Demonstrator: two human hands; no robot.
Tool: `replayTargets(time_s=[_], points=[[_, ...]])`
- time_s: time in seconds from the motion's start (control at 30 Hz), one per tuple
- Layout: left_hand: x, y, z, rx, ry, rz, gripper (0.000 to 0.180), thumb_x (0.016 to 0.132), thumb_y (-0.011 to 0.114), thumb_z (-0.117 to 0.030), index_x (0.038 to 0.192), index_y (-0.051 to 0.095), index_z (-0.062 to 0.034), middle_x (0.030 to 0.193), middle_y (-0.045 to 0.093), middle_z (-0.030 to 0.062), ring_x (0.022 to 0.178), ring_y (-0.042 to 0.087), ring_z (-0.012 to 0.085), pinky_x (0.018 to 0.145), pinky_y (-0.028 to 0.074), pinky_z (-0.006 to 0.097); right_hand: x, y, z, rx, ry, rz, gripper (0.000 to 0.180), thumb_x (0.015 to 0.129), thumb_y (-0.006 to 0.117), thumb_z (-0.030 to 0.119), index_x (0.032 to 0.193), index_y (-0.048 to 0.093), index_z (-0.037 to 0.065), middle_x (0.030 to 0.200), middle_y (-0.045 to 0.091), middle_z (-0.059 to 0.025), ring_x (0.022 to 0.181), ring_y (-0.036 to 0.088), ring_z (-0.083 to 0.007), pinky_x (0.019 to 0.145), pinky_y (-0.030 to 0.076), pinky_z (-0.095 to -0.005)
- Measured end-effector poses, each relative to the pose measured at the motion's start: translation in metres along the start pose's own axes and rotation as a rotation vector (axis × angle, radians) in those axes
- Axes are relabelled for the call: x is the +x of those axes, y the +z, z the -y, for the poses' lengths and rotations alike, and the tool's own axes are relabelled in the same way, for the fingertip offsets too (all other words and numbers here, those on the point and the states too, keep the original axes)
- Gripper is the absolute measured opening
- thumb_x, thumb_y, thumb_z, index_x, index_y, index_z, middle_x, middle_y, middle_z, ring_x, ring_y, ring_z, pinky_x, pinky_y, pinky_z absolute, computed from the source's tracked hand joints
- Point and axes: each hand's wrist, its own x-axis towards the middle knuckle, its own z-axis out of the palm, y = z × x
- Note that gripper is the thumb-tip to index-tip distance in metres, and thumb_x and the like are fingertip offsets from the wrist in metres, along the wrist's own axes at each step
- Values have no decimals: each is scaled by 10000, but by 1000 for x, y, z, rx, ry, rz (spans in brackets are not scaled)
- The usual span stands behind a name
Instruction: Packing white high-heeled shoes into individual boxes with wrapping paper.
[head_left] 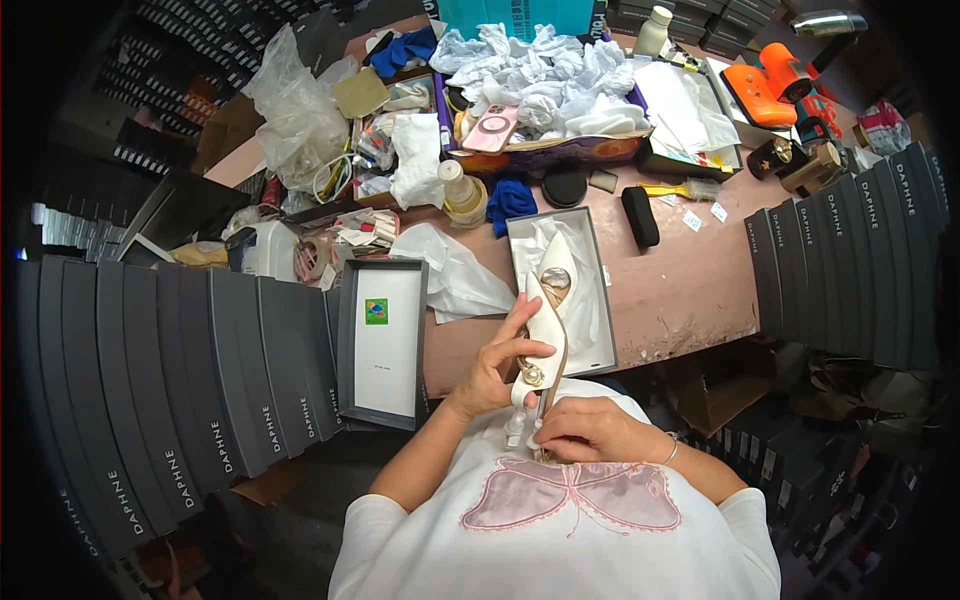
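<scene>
A white pointed-toe shoe with a pearl-and-gold ornament is held up in front of my chest, toe pointing away. My left hand grips its side, fingers wrapped over the upper. At the shoe's heel end, my right hand is closed, its fingertips pinched by a pale strap; exactly what they pinch is hidden. Behind the held shoe, a second white shoe with a round shiny ornament lies on white tissue in a grey shoebox. An upturned grey lid with a white inside sits to the left.
Grey shoeboxes stand in a long row at left, with more boxes at right. Crumpled paper fills a carton at the back. A black case, yellow brush and blue cloth lie on the pink table.
</scene>
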Motion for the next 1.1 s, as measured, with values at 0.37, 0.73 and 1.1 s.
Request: replayTargets(time_s=[0.37,0.73,1.1], points=[[-5,9,-19,189,174,-106,524,702,797,-407,1104,680,-92,1348,502,99,1415,192,354,1115,273,467,-4,-1,7,-259,16,-444,201,703,697,-41,892,657,12,814,616,-89,697,629,-218,593,506,-295],[-14,8,-25,310,203,-146,491,695,818,-367,1091,685,-109,1310,527,94,1387,262,348,1111,271,465,8,5,2,-611,-182,-220,375,665,711,63,1029,628,27,931,618,-86,789,607,-227,658,466,-319],[-27,5,-23,304,195,-178,501,686,826,-358,1094,689,-100,1312,528,89,1379,282,345,1099,287,457,-1,10,-6,-313,-128,-144,366,686,731,28,1039,635,38,919,626,-76,780,596,-210,676,467,-323]])
